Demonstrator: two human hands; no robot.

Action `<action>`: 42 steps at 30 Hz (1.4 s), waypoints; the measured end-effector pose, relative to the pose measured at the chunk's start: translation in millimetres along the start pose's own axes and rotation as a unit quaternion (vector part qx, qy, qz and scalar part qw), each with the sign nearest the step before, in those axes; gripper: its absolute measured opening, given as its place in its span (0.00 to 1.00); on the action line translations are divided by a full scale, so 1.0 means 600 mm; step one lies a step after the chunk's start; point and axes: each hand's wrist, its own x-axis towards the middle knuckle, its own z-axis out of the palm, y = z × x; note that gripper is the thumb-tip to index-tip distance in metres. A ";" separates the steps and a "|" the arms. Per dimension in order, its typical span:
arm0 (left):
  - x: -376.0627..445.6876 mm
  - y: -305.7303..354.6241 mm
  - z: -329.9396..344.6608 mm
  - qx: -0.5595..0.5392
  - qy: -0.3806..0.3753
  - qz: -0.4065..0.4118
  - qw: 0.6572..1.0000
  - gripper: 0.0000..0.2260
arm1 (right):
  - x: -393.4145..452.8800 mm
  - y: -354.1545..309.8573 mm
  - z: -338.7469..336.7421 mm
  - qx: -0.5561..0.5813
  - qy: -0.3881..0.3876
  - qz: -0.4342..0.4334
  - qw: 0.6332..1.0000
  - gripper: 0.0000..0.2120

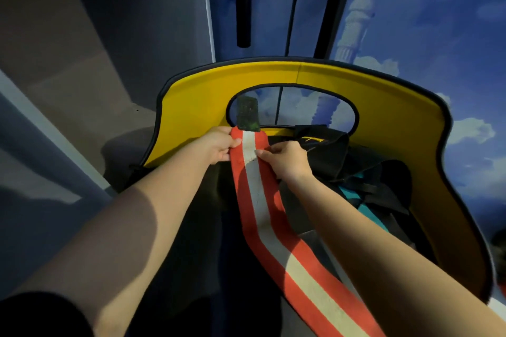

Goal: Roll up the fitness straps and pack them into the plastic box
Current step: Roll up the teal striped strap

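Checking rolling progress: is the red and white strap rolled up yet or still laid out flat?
Still flat. The red and white strap runs unrolled from both hands toward the camera; left hand and right hand pinch its far end.

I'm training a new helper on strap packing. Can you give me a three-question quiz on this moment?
1. True or false: the red and white strap is already rolled up.
2. Which hand grips the strap's left edge: A) left hand B) right hand?
3. What dark piece sits at the strap's far end?

Key:
1. False; it lies stretched out flat.
2. A; the right hand pinches the right side.
3. A dark fastener tab, in front of the yellow chair back.
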 end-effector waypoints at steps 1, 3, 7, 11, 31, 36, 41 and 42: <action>0.011 -0.004 0.001 0.003 0.006 -0.002 1.000 0.16 | 0.008 0.002 0.003 -0.014 -0.002 0.002 1.000 0.16; 0.031 -0.014 0.005 0.002 0.016 -0.005 1.000 0.16 | 0.022 0.006 0.010 -0.046 -0.007 0.003 0.999 0.15; 0.064 -0.032 0.015 0.004 0.047 0.009 0.999 0.17 | 0.048 0.015 0.030 -0.098 -0.025 0.021 0.995 0.14; 0.094 -0.053 0.016 0.046 0.124 0.040 0.990 0.14 | 0.064 0.026 0.046 -0.129 -0.046 0.035 0.990 0.10; -0.096 -0.171 0.020 0.005 -0.001 -0.123 0.992 0.20 | -0.001 0.053 0.022 -0.082 -0.025 -0.002 0.996 0.13; -0.091 -0.170 0.037 -0.016 0.061 -0.081 0.995 0.19 | -0.033 0.061 0.012 -0.039 -0.091 -0.044 0.994 0.25; -0.052 -0.155 0.019 0.050 0.132 -0.009 0.990 0.13 | -0.078 0.080 0.023 -0.187 -0.146 -0.166 0.957 0.26; -0.044 -0.151 0.016 0.062 0.139 0.006 0.988 0.12 | -0.084 0.085 0.028 -0.200 -0.166 -0.164 0.952 0.26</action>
